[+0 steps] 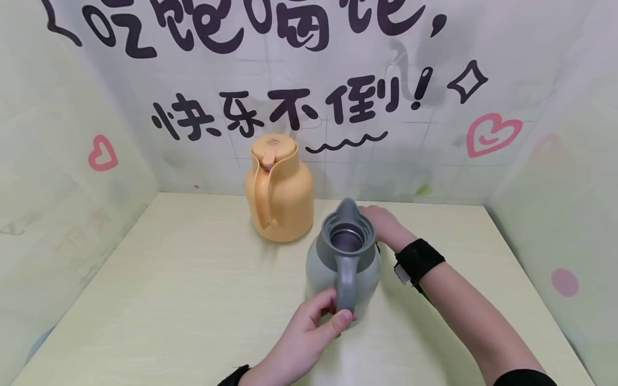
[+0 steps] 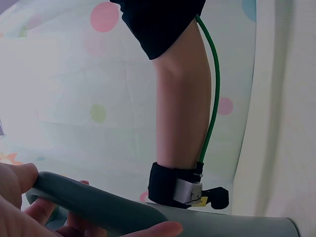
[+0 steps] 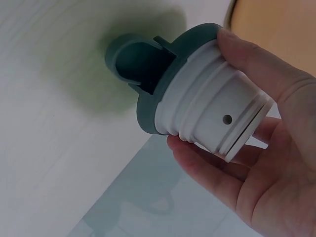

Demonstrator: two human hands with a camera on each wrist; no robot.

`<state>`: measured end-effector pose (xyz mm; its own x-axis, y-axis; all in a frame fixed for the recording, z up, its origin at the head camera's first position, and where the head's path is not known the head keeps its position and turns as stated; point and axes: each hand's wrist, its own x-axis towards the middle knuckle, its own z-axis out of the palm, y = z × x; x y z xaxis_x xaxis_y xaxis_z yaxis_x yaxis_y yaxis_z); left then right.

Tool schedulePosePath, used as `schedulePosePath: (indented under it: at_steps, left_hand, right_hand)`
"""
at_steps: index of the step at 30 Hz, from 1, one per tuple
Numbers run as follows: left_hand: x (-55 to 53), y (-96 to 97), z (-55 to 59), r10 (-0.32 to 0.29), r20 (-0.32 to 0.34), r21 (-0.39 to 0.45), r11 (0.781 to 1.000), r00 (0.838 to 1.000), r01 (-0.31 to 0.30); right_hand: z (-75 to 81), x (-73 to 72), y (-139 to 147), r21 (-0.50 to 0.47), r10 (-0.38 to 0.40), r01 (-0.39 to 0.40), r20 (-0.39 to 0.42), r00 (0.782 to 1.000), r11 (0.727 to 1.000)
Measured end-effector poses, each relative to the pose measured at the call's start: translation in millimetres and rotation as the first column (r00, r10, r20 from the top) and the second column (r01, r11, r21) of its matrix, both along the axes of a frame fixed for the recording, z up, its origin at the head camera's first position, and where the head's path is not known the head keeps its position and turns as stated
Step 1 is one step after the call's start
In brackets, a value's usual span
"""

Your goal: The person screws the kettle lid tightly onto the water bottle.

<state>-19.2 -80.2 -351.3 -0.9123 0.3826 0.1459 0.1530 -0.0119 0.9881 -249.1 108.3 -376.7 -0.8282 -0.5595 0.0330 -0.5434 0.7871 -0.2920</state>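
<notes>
A grey-green thermos jug point(image 1: 319, 271) stands on the table with its top uncovered, so the metal inside shows. My left hand point(image 1: 296, 343) grips the lower part of the jug's handle point(image 1: 346, 279), thumb on the near side. Beyond the jug, at its right, is my right hand point(image 1: 383, 225), its fingers partly hidden by the spout in the head view. In the right wrist view that hand holds a screw-in stopper lid point(image 3: 210, 98) between thumb and fingers. The lid has a dark green top with a lever and a white threaded plug, tilted on its side.
An orange thermos jug point(image 1: 295, 206) with its lid on stands behind and left of the grey one. The pale wooden table point(image 1: 169, 289) is bordered by printed cloth walls point(image 1: 410, 161) at the back and sides.
</notes>
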Motion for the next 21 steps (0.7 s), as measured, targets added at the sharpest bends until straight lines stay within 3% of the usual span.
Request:
schedulePosePath:
  at_steps: [11,21]
  left_hand:
    - [0.3,0.3,-1.2,0.006,0.016,0.005,1.000,1.000,-0.006]
    - [0.2,1.3,-0.8,0.003,0.024,0.014,1.000,1.000,-0.003]
  right_hand:
    - [9.2,-4.2,19,0.019,-0.078,0.077,0.072,0.994,0.997]
    - [12.9,-2.0,22,0.049,-0.085,0.079,0.136,0.987,0.996]
